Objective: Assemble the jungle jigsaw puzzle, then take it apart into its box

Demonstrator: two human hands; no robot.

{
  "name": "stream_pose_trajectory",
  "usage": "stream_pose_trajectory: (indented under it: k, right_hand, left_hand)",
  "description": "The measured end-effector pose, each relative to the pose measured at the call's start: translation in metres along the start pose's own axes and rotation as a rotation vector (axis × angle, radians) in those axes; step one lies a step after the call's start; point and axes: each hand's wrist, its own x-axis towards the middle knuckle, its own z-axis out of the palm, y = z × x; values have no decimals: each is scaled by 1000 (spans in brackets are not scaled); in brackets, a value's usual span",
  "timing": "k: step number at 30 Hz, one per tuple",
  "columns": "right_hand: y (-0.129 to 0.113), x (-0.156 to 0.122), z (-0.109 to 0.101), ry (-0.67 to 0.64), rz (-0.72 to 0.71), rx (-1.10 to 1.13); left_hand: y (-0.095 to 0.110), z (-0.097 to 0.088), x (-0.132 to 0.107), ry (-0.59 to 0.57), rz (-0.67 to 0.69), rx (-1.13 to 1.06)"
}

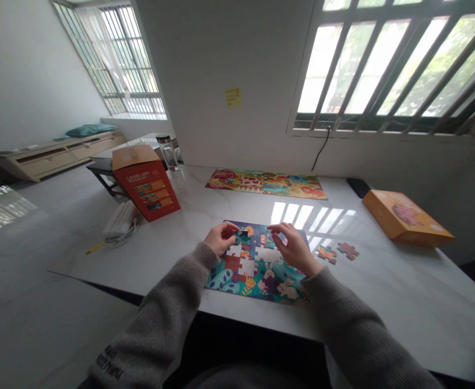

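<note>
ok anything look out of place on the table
Two loose jigsaw pieces lie on the marble table, off to the right of the puzzle, separate from it, while the puzzle still shows white gaps.

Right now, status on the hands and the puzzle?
Left hand pinching a puzzle piece; right hand over the jigsaw, which has gaps; two loose pieces beside it.

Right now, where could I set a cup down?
On the marble table, bare room lies between the red puzzle box and the far assembled puzzle, and in front of the orange box. It is crowded at the left hand and right hand, over the half-built puzzle, with loose pieces to its right.
</note>
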Motion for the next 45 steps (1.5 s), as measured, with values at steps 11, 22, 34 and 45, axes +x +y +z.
stream_pose_trajectory:
  k: [11, 22, 34, 45]
  right_hand:
    - [14, -2, -12, 70, 152, 255]
    - [2, -6, 0, -6, -8, 99]
    - [-8, -8, 7, -110, 89, 266]
    - [3, -1, 3, -20, 334, 609]
  left_hand:
    - [7, 27, 4, -59, 43, 10]
    - [0, 21, 0, -82, 32, -122]
    - [3, 30, -4, -122, -27, -268]
    - [8, 43, -7, -177, 22, -326]
